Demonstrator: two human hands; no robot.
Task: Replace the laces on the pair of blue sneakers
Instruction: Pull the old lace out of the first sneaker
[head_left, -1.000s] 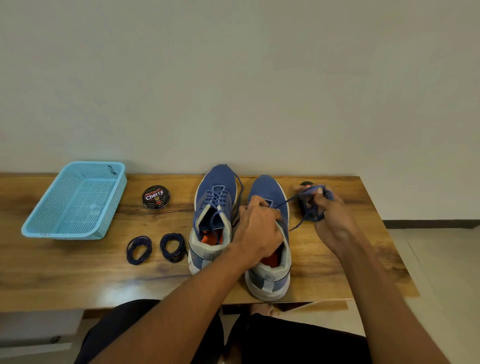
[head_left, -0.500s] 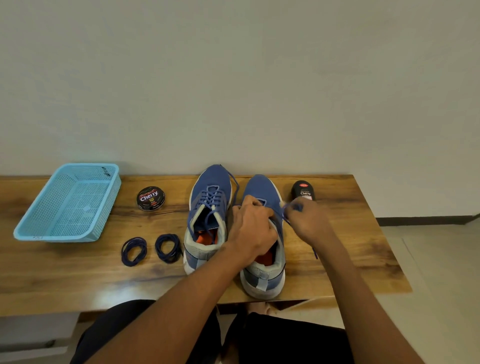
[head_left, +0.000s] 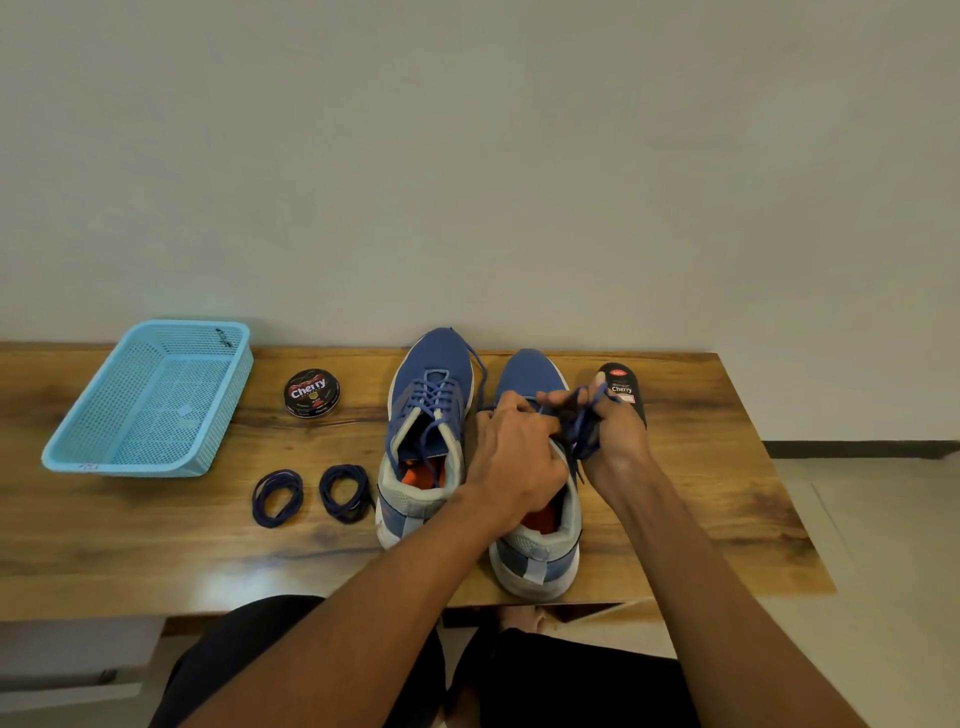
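The right shoe (head_left: 535, 499) stands on the table (head_left: 727, 467) straight in front of me, toe to the wall, heel at the near edge, so its long axis runs away from me. Its old lace (head_left: 581, 426) is mostly out and bunched in my right hand (head_left: 615, 439), whose grip is curled round the loose loops just right of the shoe's tongue. My left hand (head_left: 519, 462) sits on top of the shoe, fingers curled at the eyelets; whether they pinch lace or upper I cannot tell. The strand still runs from the eyelets rightward to my right hand, so I judge the next pull goes to the right, across the shoe's axis, with the left steadying. The left shoe (head_left: 426, 431) beside it is still laced. Two coiled new laces (head_left: 311, 496) lie left of it, nearer my left hand. Further out are a polish tin (head_left: 311, 393), a basket (head_left: 150, 400), and a polish bottle (head_left: 623, 387) behind my right hand.
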